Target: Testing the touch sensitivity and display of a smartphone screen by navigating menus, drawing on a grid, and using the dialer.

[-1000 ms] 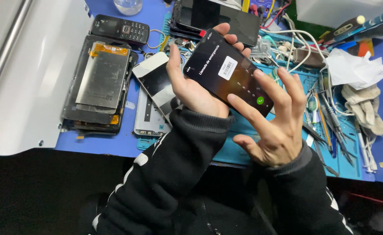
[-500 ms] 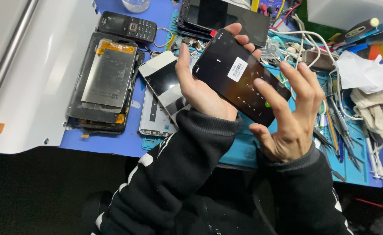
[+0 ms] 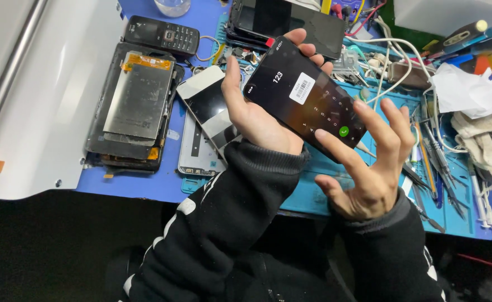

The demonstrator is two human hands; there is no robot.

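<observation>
black smartphone [image 3: 305, 100], lit dial pad showing, gripped in left hand [image 3: 257, 114] above the teal work mat [image 3: 313, 196]; right hand [image 3: 369, 168] open, fingers spread, forefinger beside green call button; step judged: screen testing, next a precise tap

Both arms wear a black long-sleeved top of soft, slightly fuzzy knit, the left sleeve [image 3: 240, 212] and the right sleeve [image 3: 391, 251] each ending in a ribbed cuff just below the wrist. White blocks run in a broken stripe down the outer side of the left sleeve, and a smaller white mark shows low on the right sleeve, farther from its cuff. The left hand [image 3: 260, 114] and right hand [image 3: 372, 168] are bare, with no gloves, rings or watch showing, and the fingers [image 3: 394, 120] have short nails.
</observation>
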